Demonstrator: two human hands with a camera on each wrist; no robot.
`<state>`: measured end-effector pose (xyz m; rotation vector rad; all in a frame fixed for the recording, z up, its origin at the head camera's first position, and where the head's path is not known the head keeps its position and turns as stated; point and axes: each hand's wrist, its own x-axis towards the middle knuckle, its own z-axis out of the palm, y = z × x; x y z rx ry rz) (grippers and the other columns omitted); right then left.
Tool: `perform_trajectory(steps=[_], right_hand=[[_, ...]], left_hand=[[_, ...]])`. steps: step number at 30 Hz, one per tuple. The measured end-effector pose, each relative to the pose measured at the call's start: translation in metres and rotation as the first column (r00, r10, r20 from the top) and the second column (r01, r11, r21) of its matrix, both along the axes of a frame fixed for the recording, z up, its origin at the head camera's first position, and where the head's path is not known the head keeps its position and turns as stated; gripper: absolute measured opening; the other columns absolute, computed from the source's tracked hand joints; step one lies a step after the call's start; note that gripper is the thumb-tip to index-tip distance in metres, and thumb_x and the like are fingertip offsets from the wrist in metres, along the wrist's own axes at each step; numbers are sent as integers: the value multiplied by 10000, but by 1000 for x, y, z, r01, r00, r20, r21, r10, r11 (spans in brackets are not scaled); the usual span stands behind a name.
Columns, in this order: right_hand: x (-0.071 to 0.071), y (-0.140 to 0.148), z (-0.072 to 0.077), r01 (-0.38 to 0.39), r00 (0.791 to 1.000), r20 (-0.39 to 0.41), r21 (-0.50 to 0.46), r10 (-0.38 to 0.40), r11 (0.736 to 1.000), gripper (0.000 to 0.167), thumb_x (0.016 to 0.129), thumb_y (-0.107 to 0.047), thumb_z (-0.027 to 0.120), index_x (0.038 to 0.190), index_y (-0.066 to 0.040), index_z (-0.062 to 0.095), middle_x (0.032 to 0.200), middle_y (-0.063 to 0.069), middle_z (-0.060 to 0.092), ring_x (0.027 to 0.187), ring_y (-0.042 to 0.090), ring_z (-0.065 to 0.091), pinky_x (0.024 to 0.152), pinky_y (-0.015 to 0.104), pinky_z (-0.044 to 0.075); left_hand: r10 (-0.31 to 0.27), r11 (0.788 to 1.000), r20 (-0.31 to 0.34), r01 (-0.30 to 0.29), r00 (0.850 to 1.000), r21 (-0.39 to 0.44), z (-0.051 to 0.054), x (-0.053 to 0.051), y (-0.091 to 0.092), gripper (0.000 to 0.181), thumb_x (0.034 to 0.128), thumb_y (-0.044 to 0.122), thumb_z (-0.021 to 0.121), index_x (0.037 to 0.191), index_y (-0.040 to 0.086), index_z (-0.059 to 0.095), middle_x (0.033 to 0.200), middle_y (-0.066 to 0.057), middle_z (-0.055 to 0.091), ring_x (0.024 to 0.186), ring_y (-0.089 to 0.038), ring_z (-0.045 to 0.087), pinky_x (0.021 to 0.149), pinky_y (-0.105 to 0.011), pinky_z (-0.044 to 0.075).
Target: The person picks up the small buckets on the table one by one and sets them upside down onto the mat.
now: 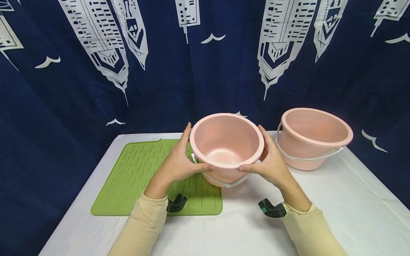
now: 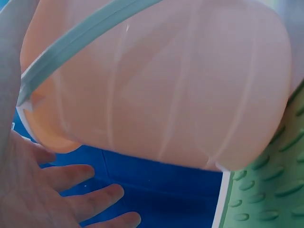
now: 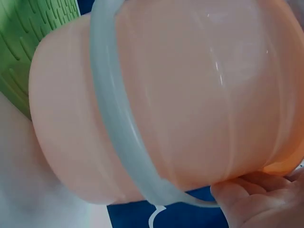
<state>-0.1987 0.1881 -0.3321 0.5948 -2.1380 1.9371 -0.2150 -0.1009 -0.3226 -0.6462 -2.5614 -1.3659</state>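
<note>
A pink bucket (image 1: 225, 137) is held between both hands, its mouth tilted toward me, and it appears raised above the right part of a green mat (image 1: 141, 174). My left hand (image 1: 177, 160) grips its left side, thumb on the front of the rim. In the left wrist view, the fingers (image 2: 95, 202) stretch out spread beside the rim. On the opposite side, my right hand (image 1: 272, 161) grips the rim, thumb in front; its fingers (image 3: 256, 194) lie under the rim in the right wrist view. The white handle (image 3: 116, 104) hangs down against the bucket wall.
A second pink bucket (image 1: 305, 153) with a white handle stands at the back right of the white table (image 1: 346, 209). Behind the table hangs a dark blue curtain (image 1: 208, 81) with white printed buildings. Dark devices (image 1: 272, 208) sit at both wrists.
</note>
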Motion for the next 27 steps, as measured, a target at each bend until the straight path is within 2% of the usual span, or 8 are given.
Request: perform_trajectory(steps=[12, 15, 18, 20, 23, 25, 27], right_hand=[[-2, 0, -6, -59, 997, -54, -33, 57, 998, 1342, 572, 138, 911, 1610, -35, 78, 1622, 152, 232, 1412, 327, 326, 1055, 225, 397], [-3, -1, -7, -70, 996, -60, -41, 67, 997, 1347, 569, 138, 913, 1609, -30, 75, 1617, 162, 239, 1405, 332, 332, 1055, 233, 401], [-2, -1, -7, -74, 995, -66, -37, 71, 997, 1352, 569, 127, 919, 1610, -34, 71, 1619, 158, 235, 1407, 333, 329, 1053, 232, 403], [-2, 0, -6, -72, 995, -68, -30, 70, 997, 1361, 568, 111, 928, 1613, -44, 70, 1624, 149, 228, 1413, 329, 323, 1052, 226, 401], [-1, 0, -6, -73, 995, -65, -23, 71, 997, 1370, 570, 94, 936, 1614, -48, 61, 1627, 144, 219, 1418, 331, 316, 1052, 220, 398], [0, 0, -6, -77, 995, -61, -18, 75, 997, 1373, 575, 93, 935, 1613, -46, 48, 1629, 148, 207, 1420, 339, 308, 1051, 220, 399], [0, 0, -6, -79, 995, -56, -6, 78, 997, 1373, 582, 91, 931, 1613, -46, 35, 1631, 146, 198, 1418, 345, 310, 1044, 224, 408]], left_hand=[[-98, 989, 54, 91, 994, 113, 0, 0, -2, 1494, 577, 369, 1002, 1619, 278, -64, 1641, 19, 196, 1440, -161, 291, 1154, -507, 241], [-125, 981, 66, 114, 990, 154, 0, 1, -1, 1505, 583, 305, 1006, 1615, 277, -89, 1639, 12, 202, 1426, -170, 323, 1154, -483, 249], [-183, 962, 64, 165, 981, 220, -1, 0, 0, 1506, 597, 252, 1001, 1608, 274, -115, 1645, -2, 175, 1424, -218, 337, 1152, -487, 258], [-221, 944, 58, 198, 974, 265, -3, 0, 1, 1510, 598, 293, 1001, 1604, 270, -125, 1648, -6, 154, 1432, -249, 326, 1153, -493, 258], [-260, 920, 44, 233, 965, 315, -6, -1, 3, 1530, 573, 450, 990, 1601, 258, -126, 1651, -16, 139, 1442, -287, 299, 1157, -511, 245], [-263, 913, 39, 235, 964, 333, -7, -1, 4, 1553, 538, 529, 980, 1602, 260, -118, 1648, -9, 148, 1446, -286, 284, 1163, -506, 227], [-256, 913, 35, 230, 966, 336, -8, -1, 5, 1550, 534, 506, 990, 1604, 264, -106, 1644, 5, 160, 1445, -284, 282, 1164, -501, 218]])
